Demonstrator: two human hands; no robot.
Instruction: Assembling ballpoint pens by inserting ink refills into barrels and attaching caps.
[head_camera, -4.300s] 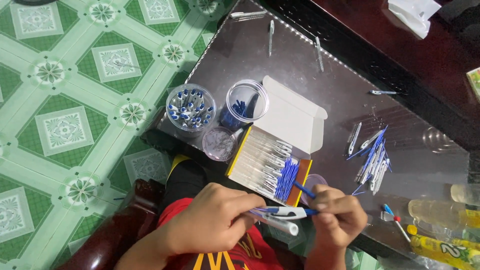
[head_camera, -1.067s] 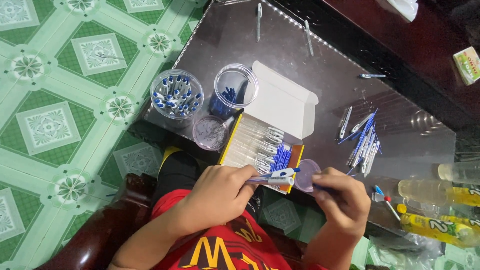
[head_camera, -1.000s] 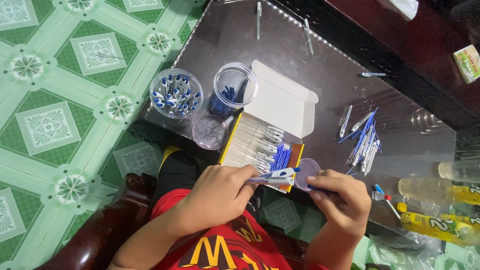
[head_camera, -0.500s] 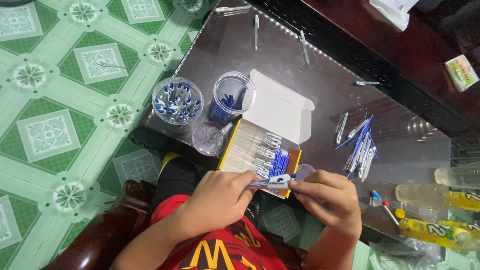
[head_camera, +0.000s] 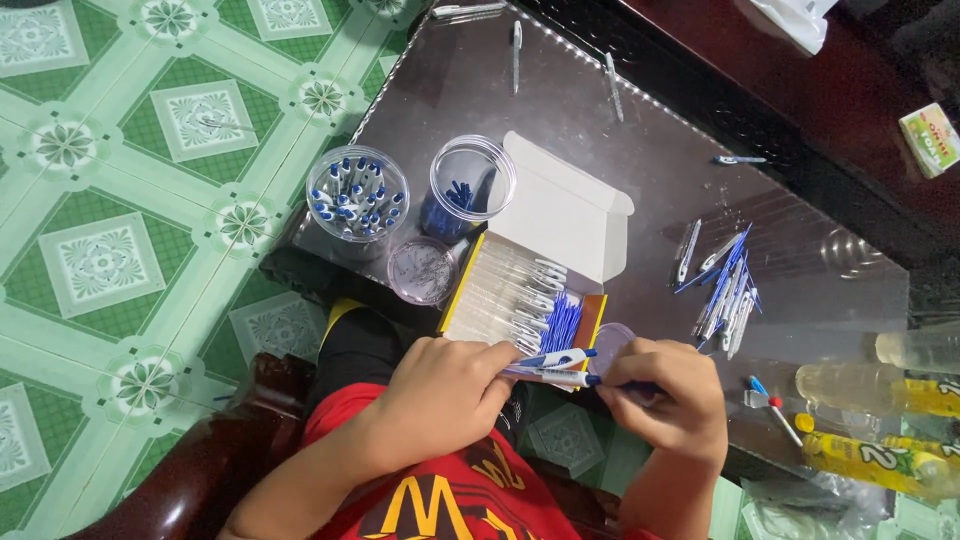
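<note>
The seated person's left hand (head_camera: 440, 395) is closed around the barrel end of a white-and-blue ballpoint pen (head_camera: 555, 366), and the right hand (head_camera: 665, 400) pinches the pen's opposite end, so the pen lies level between both hands just above the near table edge. Directly beyond the pen sits an open cardboard box (head_camera: 535, 270) packed with clear pen barrels and blue refills. Farther out stand a round tub of pen parts (head_camera: 357, 197) and a clear cup (head_camera: 470, 185), with a loose pile of pens (head_camera: 725, 285) well to the right on the glass table (head_camera: 620, 140).
</note>
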